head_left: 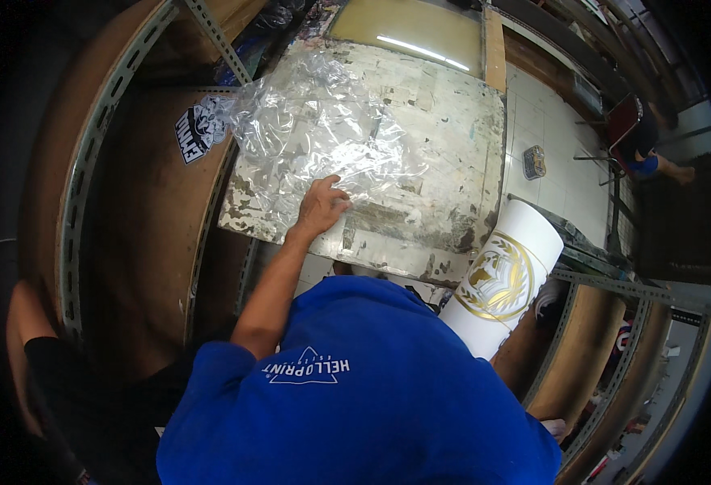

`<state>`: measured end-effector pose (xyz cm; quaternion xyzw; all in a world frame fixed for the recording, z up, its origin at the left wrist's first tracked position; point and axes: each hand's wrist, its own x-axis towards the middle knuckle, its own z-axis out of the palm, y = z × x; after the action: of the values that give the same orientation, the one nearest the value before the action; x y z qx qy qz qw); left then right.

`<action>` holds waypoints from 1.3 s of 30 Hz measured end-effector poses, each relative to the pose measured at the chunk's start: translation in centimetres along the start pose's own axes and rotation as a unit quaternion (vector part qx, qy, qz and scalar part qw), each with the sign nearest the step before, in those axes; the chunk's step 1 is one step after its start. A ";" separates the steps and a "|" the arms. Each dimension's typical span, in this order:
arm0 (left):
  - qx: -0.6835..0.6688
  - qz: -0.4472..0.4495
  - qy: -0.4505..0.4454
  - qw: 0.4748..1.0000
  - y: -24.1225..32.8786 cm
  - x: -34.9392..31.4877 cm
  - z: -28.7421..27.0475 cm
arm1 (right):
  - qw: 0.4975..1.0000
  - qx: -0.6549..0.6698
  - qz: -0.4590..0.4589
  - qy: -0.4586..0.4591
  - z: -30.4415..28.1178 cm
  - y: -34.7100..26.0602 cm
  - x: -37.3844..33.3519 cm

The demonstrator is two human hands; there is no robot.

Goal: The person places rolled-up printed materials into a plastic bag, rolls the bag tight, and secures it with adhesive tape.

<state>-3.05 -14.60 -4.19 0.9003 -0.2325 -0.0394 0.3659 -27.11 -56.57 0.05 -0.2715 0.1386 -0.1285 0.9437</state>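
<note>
My left hand [323, 207] reaches over the near part of a paint-stained table [452, 162]. Its fingers are bent a little and apart, touching a crumpled clear plastic sheet [323, 121] spread over the table's left half. On my right, a white roll [503, 279] with a gold and grey emblem stands tilted against my right side, a thin band running around it. My right hand is out of sight, so how it meets the roll cannot be seen.
Metal-framed wooden shelves stand at left [129, 202] and lower right [582, 339]. A black-and-white sticker [202, 129] is by the left shelf. Beyond the table lies a framed yellowish screen [412, 32]. Another person's arm [30, 323] shows at left; someone's limb [671, 171] shows near a chair [624, 121].
</note>
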 end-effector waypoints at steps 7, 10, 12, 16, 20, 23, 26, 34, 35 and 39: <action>-0.001 0.005 0.068 0.998 -0.8 -1.2 2.6 | 1.000 -0.007 -0.006 0.008 0.0 -0.5 -0.9; -0.065 -0.070 0.031 0.995 -1.3 -0.2 2.4 | 1.000 -0.011 -0.003 0.009 0.0 -0.6 -1.0; -0.066 -0.081 0.014 0.994 -1.4 0.2 2.2 | 1.000 -0.013 -0.004 0.008 0.1 -0.8 -0.9; -0.052 -0.019 0.055 0.997 -1.6 0.5 2.3 | 1.000 -0.015 0.004 0.006 0.1 -0.9 -0.6; -0.018 -0.039 0.123 0.992 -0.7 -0.1 2.9 | 1.000 -0.020 0.007 0.003 0.2 -1.1 -0.3; -0.005 -0.067 0.107 0.992 -1.2 0.1 3.4 | 1.000 -0.026 0.008 0.003 0.5 -1.3 -0.4; -0.053 -0.103 0.089 0.989 -1.1 0.7 3.3 | 0.999 -0.034 0.009 0.000 0.7 -1.3 0.0; -0.092 -0.007 0.111 0.990 6.8 4.7 -0.1 | 0.999 -0.033 0.028 -0.005 1.1 0.1 0.6; -0.094 0.010 0.106 0.990 8.2 5.4 -0.5 | 0.999 -0.030 0.032 -0.006 1.2 0.4 0.6; -0.109 0.055 0.108 0.987 12.8 6.8 -2.5 | 0.997 -0.025 0.067 -0.005 1.5 3.2 1.8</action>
<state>-1.37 -24.08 6.95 0.8398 -0.2356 0.0529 0.4863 -24.37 -53.83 -0.78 -0.2853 0.1548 -0.0603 0.9439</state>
